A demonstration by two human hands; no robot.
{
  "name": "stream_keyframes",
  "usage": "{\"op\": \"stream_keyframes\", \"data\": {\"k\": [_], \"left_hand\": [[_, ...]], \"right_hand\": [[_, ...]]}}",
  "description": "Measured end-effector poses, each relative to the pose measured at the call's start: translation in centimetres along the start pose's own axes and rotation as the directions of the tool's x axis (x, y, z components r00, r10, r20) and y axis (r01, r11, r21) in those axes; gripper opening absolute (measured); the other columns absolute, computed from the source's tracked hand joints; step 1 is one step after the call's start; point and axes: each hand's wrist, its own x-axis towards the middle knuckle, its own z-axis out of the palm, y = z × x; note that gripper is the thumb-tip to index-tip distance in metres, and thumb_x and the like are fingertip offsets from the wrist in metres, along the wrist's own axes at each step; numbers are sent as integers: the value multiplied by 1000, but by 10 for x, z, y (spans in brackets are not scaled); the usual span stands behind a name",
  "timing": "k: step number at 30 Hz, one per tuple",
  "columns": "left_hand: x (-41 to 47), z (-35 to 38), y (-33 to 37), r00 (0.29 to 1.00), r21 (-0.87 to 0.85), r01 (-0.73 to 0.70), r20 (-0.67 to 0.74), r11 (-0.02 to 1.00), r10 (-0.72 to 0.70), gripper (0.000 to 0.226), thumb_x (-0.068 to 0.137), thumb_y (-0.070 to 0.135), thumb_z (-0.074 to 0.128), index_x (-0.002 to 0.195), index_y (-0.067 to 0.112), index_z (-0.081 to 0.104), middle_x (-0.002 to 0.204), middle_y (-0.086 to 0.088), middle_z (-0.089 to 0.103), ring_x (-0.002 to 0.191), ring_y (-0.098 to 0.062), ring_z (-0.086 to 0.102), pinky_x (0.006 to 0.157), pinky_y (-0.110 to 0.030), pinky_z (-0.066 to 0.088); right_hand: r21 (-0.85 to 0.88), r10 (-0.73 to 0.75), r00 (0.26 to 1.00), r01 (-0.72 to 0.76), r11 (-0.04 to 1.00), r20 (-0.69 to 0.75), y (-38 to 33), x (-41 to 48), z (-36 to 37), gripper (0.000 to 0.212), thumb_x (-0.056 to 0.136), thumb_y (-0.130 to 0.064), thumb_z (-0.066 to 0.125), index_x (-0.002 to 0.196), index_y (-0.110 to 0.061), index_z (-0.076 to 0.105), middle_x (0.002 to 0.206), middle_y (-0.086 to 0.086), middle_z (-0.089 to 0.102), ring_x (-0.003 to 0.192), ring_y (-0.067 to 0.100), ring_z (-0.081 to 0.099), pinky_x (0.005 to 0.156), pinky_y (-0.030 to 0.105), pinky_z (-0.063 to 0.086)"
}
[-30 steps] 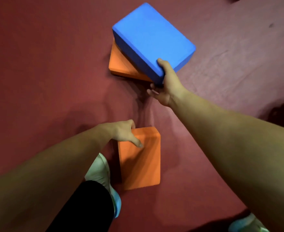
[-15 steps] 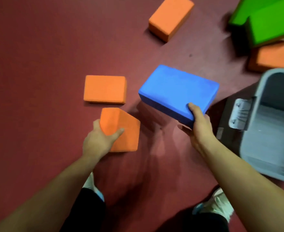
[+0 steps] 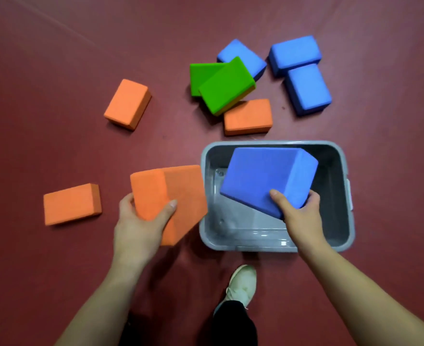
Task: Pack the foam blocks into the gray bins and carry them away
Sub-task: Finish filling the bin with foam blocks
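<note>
Both forearms are bare, with no sleeves, watch or rings showing behind the fingers of the left hand or the right hand. Below them, a dark trouser leg ends in a pale, off-white lace-up shoe.

An indoor play or exercise space, judging by the dark red padded floor filling the frame and the coloured foam blocks scattered across its upper half.
</note>
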Motion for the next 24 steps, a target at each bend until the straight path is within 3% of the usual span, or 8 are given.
{"op": "stream_keyframes", "data": {"k": [3, 10, 14, 20, 24], "left_hand": [[-20, 60, 19, 991, -4, -73, 108, 997, 73, 69, 63, 58, 85, 121, 40, 52, 98, 24, 66, 90, 1, 65, 82, -26, 48], [9, 186, -16, 972, 93, -13, 234, 996, -9, 91, 68, 61, 80, 138, 19, 40, 122, -8, 64, 112, -31, 60, 96, -42, 48], [53, 236, -60, 959, 136, 25, 278, 990, -62, 97, 64, 64, 78, 136, 13, 39, 125, -11, 63, 115, -32, 60, 99, -43, 46], [86, 280, -113, 898, 288, -12, 425, 957, -117, 69, 89, 35, 70, 141, 10, 32, 136, -17, 55, 123, -35, 54, 101, -41, 41], [94, 297, -118, 870, 259, 3, 476, 966, -130, 76, 95, 33, 62, 154, 12, 18, 143, -19, 47, 129, -33, 49, 107, -41, 38]], "right_hand": [[-78, 12, 1000, -13, 997, -14, 16, 11, -24, 73, 73, -41, 85, 122, -20, 34, 119, -2, 56, 105, 18, 58, 73, 23, 43], [-298, 43, 999, -34, 954, 25, 85, 53, 3, 91, 66, -52, 85, 135, -20, 35, 125, 0, 58, 116, 26, 57, 95, 39, 48], [-327, 69, 996, -46, 944, 58, 127, 88, 44, 90, 65, -56, 85, 135, -21, 40, 128, 0, 60, 116, 26, 57, 94, 40, 48], [-379, 112, 981, -44, 924, 160, 181, 124, 96, 91, 68, -49, 86, 137, -19, 36, 118, -5, 52, 107, 22, 53, 90, 37, 47], [-329, 134, 979, -76, 941, 155, 204, 135, 112, 91, 68, -44, 88, 135, -17, 33, 120, -5, 49, 111, 20, 53, 95, 38, 47]]}}
